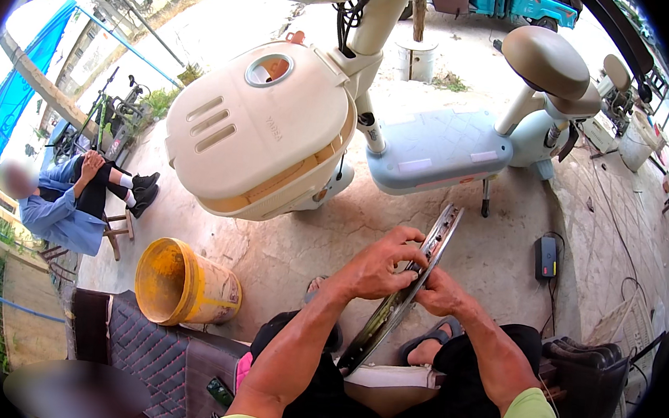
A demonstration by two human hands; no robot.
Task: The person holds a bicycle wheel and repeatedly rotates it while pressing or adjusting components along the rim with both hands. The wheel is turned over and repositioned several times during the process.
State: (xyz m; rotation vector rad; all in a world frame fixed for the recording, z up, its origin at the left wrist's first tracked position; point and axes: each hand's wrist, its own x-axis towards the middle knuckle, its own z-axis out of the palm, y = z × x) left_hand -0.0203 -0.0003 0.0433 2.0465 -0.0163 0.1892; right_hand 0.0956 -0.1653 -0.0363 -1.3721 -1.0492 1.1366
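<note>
A narrow metal wheel rim (399, 302), seen almost edge-on, stands tilted between my knees. Its lower end is by my lap and its upper end leans away to the right. My left hand (381, 267) is closed at the rim's left side, with bent fingers and thumb at its channel. On the opposite side my right hand (440, 292) grips the rim's edge, its fingertips partly hidden behind the metal. Whether a small part is pinched in the left fingers is too small to tell.
A cream and pale blue electric scooter (439, 150) with a large front basket (257, 138) stands ahead. To the left are a yellow bucket (220, 290) and a seated person (64, 205). A quilted seat (151, 352) lies beside me; a black charger (545, 258) sits right.
</note>
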